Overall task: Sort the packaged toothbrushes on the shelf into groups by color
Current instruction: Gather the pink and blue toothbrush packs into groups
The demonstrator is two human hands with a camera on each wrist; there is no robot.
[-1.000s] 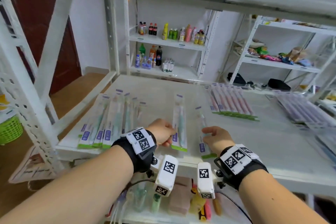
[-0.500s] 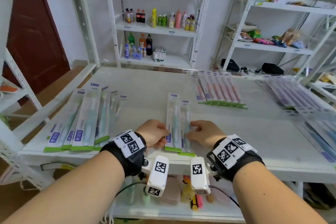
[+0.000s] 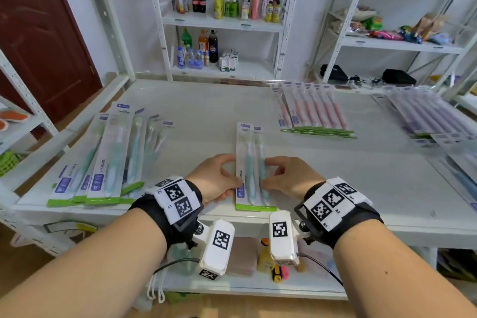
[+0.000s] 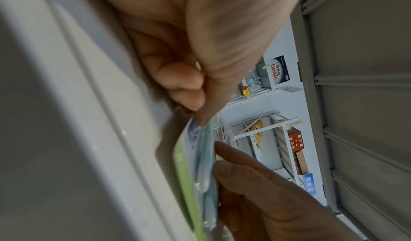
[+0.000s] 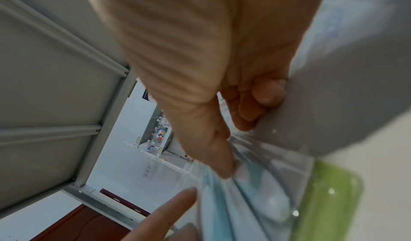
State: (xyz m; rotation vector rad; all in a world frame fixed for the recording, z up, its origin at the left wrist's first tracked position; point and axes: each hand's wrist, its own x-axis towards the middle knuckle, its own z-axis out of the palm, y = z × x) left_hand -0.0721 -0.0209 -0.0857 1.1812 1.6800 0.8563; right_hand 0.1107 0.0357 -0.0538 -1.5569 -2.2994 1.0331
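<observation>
So compared to a second ago the two teal toothbrush packs [image 3: 254,166] are now stacked together instead of apart, left hand [image 3: 215,178] and right hand [image 3: 289,177] pinching them from either side, long axis running away from the fingers, green ends toward the shelf [image 3: 361,162] edge.

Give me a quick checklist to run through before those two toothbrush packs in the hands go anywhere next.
1. Both packs held: ok. The left hand and right hand pinch the two green toothbrush packs from either side.
2. Packs squared up: ok, side by side with green bottom edges level.
3. Colours match: ok, both look pale green.
4. Matching pile exists: ok, the green pile lies to the left.
5. Other colours kept apart: ok, pink pile and purple pile sit separately.
6. Packs lifted off the shelf: cannot tell.
</observation>
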